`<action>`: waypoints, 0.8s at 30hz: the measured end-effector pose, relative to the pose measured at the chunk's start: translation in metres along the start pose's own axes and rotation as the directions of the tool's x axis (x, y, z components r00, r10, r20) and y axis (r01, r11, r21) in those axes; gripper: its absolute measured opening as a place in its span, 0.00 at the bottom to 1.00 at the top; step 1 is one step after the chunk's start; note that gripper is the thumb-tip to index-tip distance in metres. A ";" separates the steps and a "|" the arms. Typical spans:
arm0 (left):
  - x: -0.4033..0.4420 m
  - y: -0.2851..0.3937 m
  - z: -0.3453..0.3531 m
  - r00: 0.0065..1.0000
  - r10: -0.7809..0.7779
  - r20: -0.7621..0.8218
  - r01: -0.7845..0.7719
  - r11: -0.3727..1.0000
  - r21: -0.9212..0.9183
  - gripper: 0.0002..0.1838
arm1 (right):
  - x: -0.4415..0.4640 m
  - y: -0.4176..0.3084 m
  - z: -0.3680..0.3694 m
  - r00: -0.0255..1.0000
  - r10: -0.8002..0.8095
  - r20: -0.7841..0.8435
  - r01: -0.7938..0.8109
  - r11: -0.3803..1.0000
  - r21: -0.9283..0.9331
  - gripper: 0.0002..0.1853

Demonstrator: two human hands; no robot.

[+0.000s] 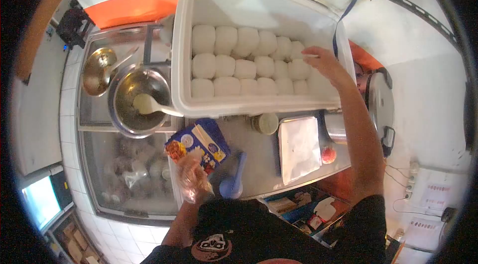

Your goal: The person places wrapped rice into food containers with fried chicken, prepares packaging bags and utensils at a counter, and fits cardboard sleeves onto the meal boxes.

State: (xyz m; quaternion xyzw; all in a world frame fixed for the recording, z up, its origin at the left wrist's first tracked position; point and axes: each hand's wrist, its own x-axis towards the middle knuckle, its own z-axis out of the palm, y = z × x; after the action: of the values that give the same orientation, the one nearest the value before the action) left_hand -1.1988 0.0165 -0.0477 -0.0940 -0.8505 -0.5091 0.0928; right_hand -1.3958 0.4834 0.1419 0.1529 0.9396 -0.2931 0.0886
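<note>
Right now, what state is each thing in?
White insulated box, open
White portions, in three rows
Larger metal bowl, uncovered, paddle inside
Blue scoop, lying on counter
Screen, lit
Left hand, plastic-gloved, at blue package, grip unclear
Right hand, over box's right end, grip unclear

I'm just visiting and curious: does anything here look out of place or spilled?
Nothing looks spilled or damaged. One mismatch stands out: the left hand seems covered in clear plastic, while the right hand, at the open white box, looks bare.
</note>
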 end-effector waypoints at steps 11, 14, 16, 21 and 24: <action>0.035 0.022 0.018 0.988 0.145 0.053 -0.136 0.980 -0.144 0.19 | 0.073 0.124 0.063 0.984 -0.120 0.131 0.175 0.541 -0.823 0.50; 0.047 0.020 0.013 0.957 0.230 0.175 -0.201 0.965 -0.170 0.20 | 0.065 0.071 0.044 0.957 0.058 0.286 0.209 0.547 -0.811 0.49; 0.067 0.034 0.002 0.944 0.221 0.246 -0.168 0.961 -0.219 0.18 | 0.064 0.059 0.035 0.926 0.080 0.369 0.247 0.611 -0.752 0.47; 0.112 0.086 -0.023 0.953 0.148 0.264 -0.028 0.911 -0.411 0.12 | 0.043 -0.022 0.017 0.919 0.163 0.358 0.007 0.903 -0.430 0.42; 0.112 0.094 -0.025 0.942 0.134 0.308 0.029 0.880 -0.473 0.12 | -0.003 -0.117 0.001 0.952 0.050 0.302 -0.033 0.998 -0.061 0.41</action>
State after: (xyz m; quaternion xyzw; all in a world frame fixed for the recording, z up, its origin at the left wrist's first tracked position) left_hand -1.2814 0.0452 0.0722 -0.2214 -0.7016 -0.6744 -0.0633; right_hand -1.4328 0.3904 0.2033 0.1231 0.9192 -0.2853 0.2420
